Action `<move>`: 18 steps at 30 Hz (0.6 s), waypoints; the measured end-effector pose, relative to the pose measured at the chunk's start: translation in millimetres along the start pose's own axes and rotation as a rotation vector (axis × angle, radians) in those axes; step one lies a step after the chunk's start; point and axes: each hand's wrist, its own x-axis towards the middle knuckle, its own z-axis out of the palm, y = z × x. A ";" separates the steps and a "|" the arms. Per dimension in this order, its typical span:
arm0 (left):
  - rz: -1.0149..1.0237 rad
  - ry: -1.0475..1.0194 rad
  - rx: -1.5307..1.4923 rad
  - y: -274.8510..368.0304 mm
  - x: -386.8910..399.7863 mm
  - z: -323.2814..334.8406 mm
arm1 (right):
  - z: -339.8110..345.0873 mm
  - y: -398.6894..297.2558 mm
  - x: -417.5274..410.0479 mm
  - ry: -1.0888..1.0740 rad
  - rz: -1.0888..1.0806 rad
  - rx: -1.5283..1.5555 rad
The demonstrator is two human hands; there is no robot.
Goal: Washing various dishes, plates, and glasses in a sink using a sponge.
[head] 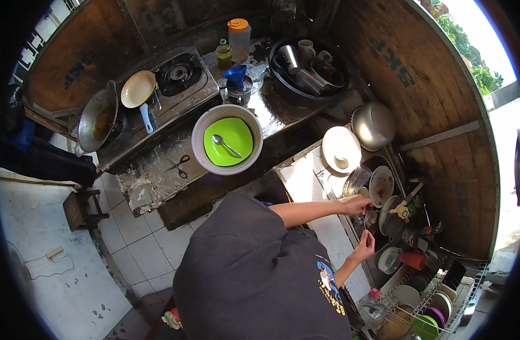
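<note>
Over the sink, my left hand and my right hand are close together with fingers pinched. A thin, shiny utensil runs between them, too small to tell its exact kind. Beyond my left hand lies a soiled plate, with a clear glass container beside it. A dark round pan or lid leans past my fingers, near a yellowish tap handle. To the right of my right hand sits a round clear-walled container, next to a red cup.
A wire dish rack holds several plates. A white dish and metal pot stand by the sink. On the counter are a basin with a green plate and spoon, scissors, a stove and a black tub.
</note>
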 end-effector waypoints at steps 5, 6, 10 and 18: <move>-0.032 0.013 -0.032 2.3 -16.7 -8.8 | 2.7 -2.7 -18.5 0.016 -0.066 -0.011; -0.032 0.007 -0.035 4.9 -18.9 -10.3 | 2.7 -4.2 -23.1 0.021 -0.061 -0.030; -0.168 0.003 -0.330 23.4 -18.4 -19.2 | 17.7 -25.2 -46.1 0.041 0.024 0.106; -0.284 0.196 -0.426 19.2 -48.1 -85.9 | 39.6 -23.1 -65.1 -0.213 0.108 0.051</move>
